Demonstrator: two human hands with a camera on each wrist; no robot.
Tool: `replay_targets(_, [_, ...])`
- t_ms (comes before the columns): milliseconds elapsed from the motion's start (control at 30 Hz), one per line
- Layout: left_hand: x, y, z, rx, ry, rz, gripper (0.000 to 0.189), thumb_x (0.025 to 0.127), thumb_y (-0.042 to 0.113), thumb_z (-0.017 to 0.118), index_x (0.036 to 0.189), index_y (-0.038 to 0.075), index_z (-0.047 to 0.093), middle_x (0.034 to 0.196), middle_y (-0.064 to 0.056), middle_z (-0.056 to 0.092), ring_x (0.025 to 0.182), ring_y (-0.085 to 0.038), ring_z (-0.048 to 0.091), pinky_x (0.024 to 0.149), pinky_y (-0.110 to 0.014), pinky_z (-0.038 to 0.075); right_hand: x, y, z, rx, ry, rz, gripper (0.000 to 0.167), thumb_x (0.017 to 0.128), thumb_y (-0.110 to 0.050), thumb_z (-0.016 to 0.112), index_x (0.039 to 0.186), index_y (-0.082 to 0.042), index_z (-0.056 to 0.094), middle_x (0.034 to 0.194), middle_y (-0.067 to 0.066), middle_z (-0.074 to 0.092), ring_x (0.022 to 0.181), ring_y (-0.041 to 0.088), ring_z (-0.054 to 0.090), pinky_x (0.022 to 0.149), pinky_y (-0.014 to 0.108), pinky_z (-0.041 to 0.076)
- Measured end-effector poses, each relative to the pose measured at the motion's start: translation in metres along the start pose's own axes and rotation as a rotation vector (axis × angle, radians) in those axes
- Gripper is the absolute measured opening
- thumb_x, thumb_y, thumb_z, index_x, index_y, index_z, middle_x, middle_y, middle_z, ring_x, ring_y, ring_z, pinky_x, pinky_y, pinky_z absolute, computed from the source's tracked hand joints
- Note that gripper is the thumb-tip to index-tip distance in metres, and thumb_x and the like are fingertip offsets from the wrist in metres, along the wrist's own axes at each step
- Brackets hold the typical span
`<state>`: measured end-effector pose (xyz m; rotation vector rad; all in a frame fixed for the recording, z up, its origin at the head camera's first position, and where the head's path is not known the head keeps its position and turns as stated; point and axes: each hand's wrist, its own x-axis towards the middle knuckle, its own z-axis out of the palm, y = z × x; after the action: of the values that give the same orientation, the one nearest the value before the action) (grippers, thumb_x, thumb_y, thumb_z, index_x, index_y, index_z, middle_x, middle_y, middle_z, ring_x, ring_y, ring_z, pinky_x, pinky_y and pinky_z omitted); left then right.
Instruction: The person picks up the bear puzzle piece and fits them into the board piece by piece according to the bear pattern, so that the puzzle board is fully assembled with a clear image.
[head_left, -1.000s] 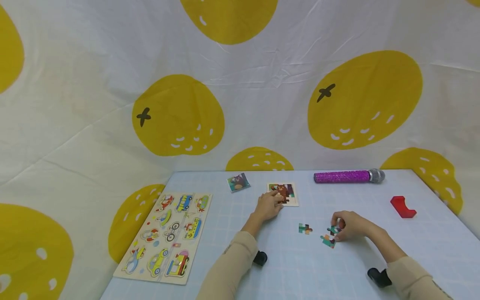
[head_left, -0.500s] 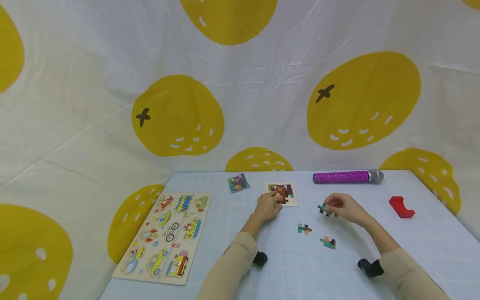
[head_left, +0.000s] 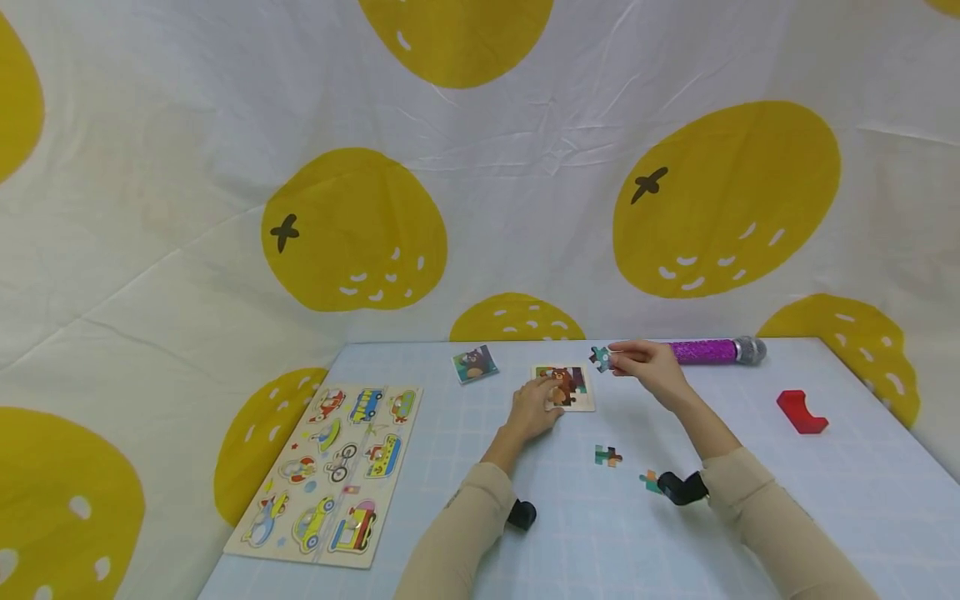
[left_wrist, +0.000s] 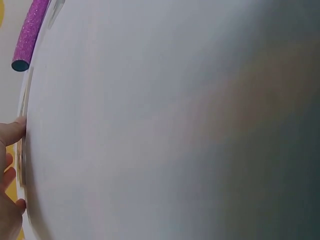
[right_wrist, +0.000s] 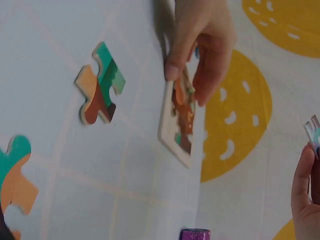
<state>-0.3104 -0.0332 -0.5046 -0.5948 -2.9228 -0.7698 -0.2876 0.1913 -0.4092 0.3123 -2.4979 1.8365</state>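
Observation:
My right hand (head_left: 651, 371) pinches a teal jigsaw piece (head_left: 600, 358) between thumb and fingertips, raised to the right of a small bear puzzle tray (head_left: 591, 396). My left hand (head_left: 532, 408) holds that tray at its left side, covering part of the bear picture. In the right wrist view the left thumb presses the near edge of the tray, with fingers over the far side. Two loose pieces lie on the table: a green and brown one (right_wrist: 102, 85) and a teal and orange one (head_left: 649, 481), partly hidden behind the right wrist camera in the head view.
A wooden vehicle puzzle board (head_left: 408, 397) lies at the left. Behind the tray to its left is a small bear picture card (head_left: 475, 364). A purple glitter microphone (head_left: 708, 352) lies at the back right, a red curved block (head_left: 802, 412) at the right.
My right hand has picked up the teal piece from the table and carried it up and left, close to the tray. The left hand has stayed on the tray.

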Motion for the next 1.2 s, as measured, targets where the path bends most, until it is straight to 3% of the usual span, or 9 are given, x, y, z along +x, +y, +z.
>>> replay_targets(200, [0.002, 0.002, 0.000, 0.128, -0.060, 0.030, 0.041, 0.090, 0.025, 0.064, 0.130, 0.018, 0.058, 0.141, -0.004, 0.048, 0.130, -0.023, 0.041, 0.104, -0.050, 0.034, 0.011, 0.004, 0.016, 0.192, 0.047, -0.017, 0.044, 0.092, 0.000, 0.057, 0.132, 0.013, 0.044, 0.105, 0.026, 0.059, 0.075, 0.005, 0.066, 0.077, 0.028, 0.055])
replay_targets(300, [0.003, 0.003, 0.000, 0.177, -0.094, 0.034, 0.037, 0.092, 0.026, 0.061, 0.129, 0.020, 0.059, 0.141, -0.002, 0.047, 0.131, -0.021, 0.040, 0.105, -0.051, 0.032, 0.014, 0.009, 0.022, 0.204, 0.047, 0.003, 0.046, 0.091, 0.004, 0.055, 0.134, 0.012, 0.042, 0.107, 0.028, 0.051, 0.073, 0.001, 0.065, 0.075, 0.025, 0.055])
replay_targets(433, [0.004, 0.003, 0.000, 0.208, -0.093, 0.039, 0.036, 0.092, 0.027, 0.060, 0.128, 0.020, 0.060, 0.141, -0.002, 0.047, 0.131, -0.021, 0.040, 0.105, -0.051, 0.033, 0.019, 0.021, 0.032, 0.092, 0.043, 0.034, 0.041, 0.092, 0.003, 0.054, 0.132, 0.011, 0.046, 0.107, 0.031, 0.053, 0.069, 0.006, 0.066, 0.072, 0.026, 0.056])
replay_targets(600, [0.002, 0.001, 0.000, 0.237, -0.070, 0.060, 0.035, 0.092, 0.028, 0.060, 0.126, 0.020, 0.061, 0.139, -0.003, 0.049, 0.130, -0.021, 0.042, 0.104, -0.051, 0.035, 0.026, 0.047, 0.046, -0.104, 0.035, 0.069, 0.030, 0.088, 0.000, 0.060, 0.114, 0.013, 0.059, 0.091, 0.026, 0.065, 0.069, 0.023, 0.068, 0.065, 0.031, 0.057])
replay_targets(733, [0.002, 0.001, 0.002, 0.234, -0.057, 0.081, 0.035, 0.091, 0.027, 0.061, 0.126, 0.019, 0.062, 0.138, -0.003, 0.050, 0.128, -0.022, 0.043, 0.102, -0.052, 0.036, 0.027, 0.059, 0.055, -0.230, 0.023, 0.154, 0.025, 0.083, -0.005, 0.067, 0.102, 0.011, 0.065, 0.078, 0.015, 0.069, 0.057, 0.013, 0.062, 0.052, 0.020, 0.048])
replay_targets(867, [0.002, 0.003, 0.003, 0.228, -0.068, 0.074, 0.036, 0.092, 0.027, 0.060, 0.127, 0.019, 0.061, 0.139, -0.003, 0.049, 0.129, -0.021, 0.043, 0.103, -0.052, 0.035, 0.027, 0.061, 0.060, -0.246, 0.014, 0.210, 0.021, 0.080, -0.003, 0.070, 0.095, 0.011, 0.067, 0.074, 0.013, 0.070, 0.051, 0.009, 0.061, 0.048, 0.020, 0.049])
replay_targets(1067, [0.002, 0.004, 0.002, 0.226, -0.072, 0.060, 0.035, 0.092, 0.027, 0.060, 0.126, 0.019, 0.062, 0.140, -0.004, 0.049, 0.129, -0.021, 0.042, 0.104, -0.052, 0.034, 0.026, 0.054, 0.065, -0.554, -0.020, 0.151, 0.027, 0.079, -0.014, 0.074, 0.091, 0.009, 0.068, 0.087, 0.019, 0.068, 0.074, 0.024, 0.061, 0.065, 0.033, 0.051])
replay_targets(1200, [0.001, 0.004, 0.001, 0.235, -0.072, 0.057, 0.035, 0.092, 0.027, 0.060, 0.126, 0.019, 0.062, 0.140, -0.004, 0.048, 0.130, -0.022, 0.042, 0.104, -0.052, 0.034, 0.027, 0.053, 0.066, -0.628, -0.073, 0.129, 0.035, 0.079, -0.016, 0.074, 0.101, 0.011, 0.065, 0.095, 0.024, 0.065, 0.087, 0.034, 0.061, 0.076, 0.044, 0.051])
